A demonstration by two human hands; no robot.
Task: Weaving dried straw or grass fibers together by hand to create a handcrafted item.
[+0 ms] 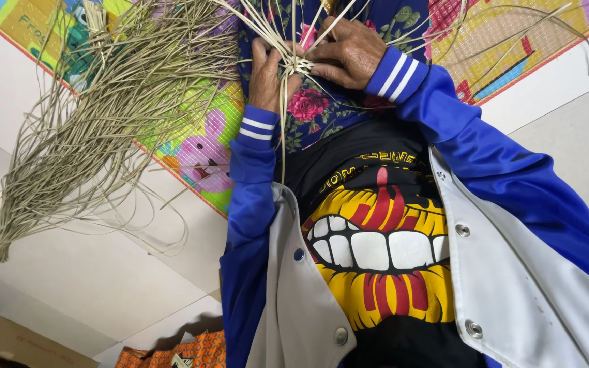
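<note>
over white tiles [103, 286], pale stiff reed strips [294, 65] interlaced.

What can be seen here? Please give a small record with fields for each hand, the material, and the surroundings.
left hand: grips the woven knot of pale strips from one side
right hand: pinches the same knot from the other side
loose material: bundle of dry reed strips lying beside the hands
under it: colourful play mat on a white tiled floor
clothing: blue jacket sleeves, floral cloth on the lap

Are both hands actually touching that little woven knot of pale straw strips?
Touching. The head view shows the left hand and right hand pinching the woven knot of pale straw strips from either side.
</note>
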